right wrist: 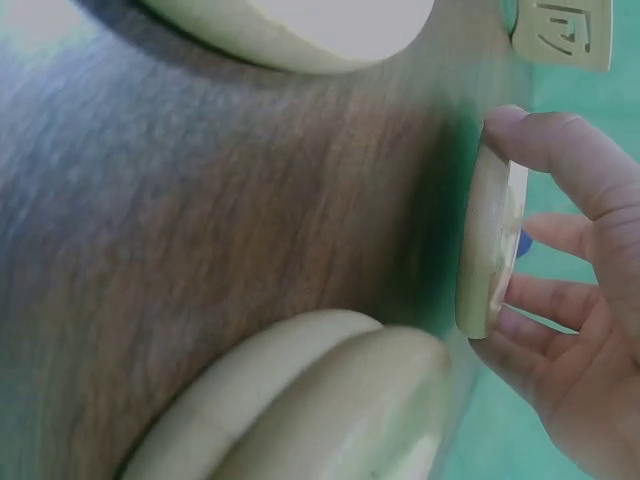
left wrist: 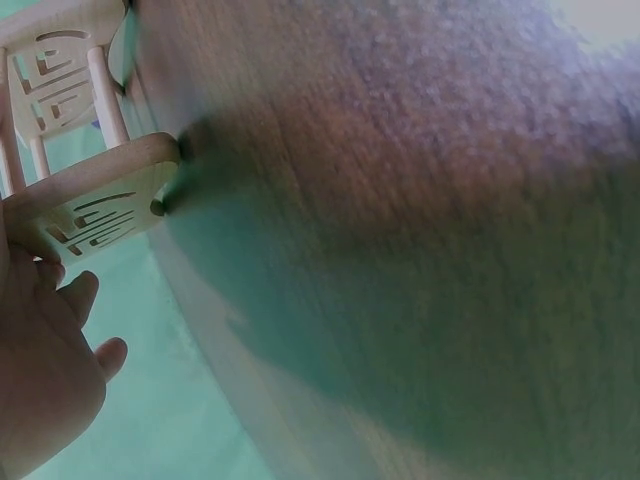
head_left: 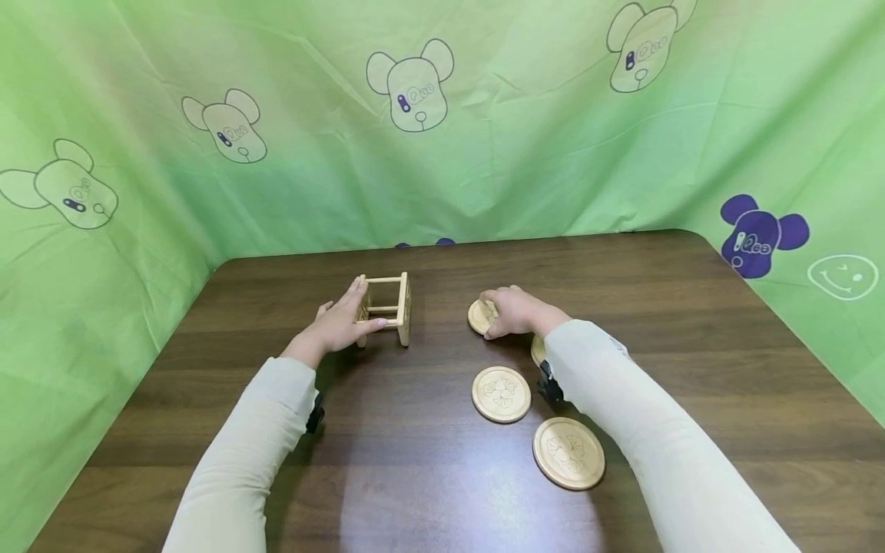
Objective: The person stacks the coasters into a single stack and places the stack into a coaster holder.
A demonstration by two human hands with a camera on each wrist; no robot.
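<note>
My left hand (head_left: 339, 321) grips the left side panel of a small wooden rack (head_left: 404, 311), with the thumb along its front rod. The left wrist view shows cut-out patterns in the rack's panels (left wrist: 100, 225) and part of the left hand (left wrist: 50, 370) beside one. To the right, my right hand (head_left: 517, 311) holds a round wooden coaster (head_left: 479, 316) by its rim. In the right wrist view, thumb and fingers of that hand (right wrist: 590, 260) span opposite edges of the coaster (right wrist: 485, 240), tilted over its shadow.
Two coasters with carved leaf designs, a nearer one (head_left: 568, 453) and a farther one (head_left: 501, 395), lie on the brown wooden table (head_left: 415, 476). Another coaster (head_left: 538, 351) is partly hidden by the right sleeve. A green printed cloth (head_left: 484, 169) hangs round the table.
</note>
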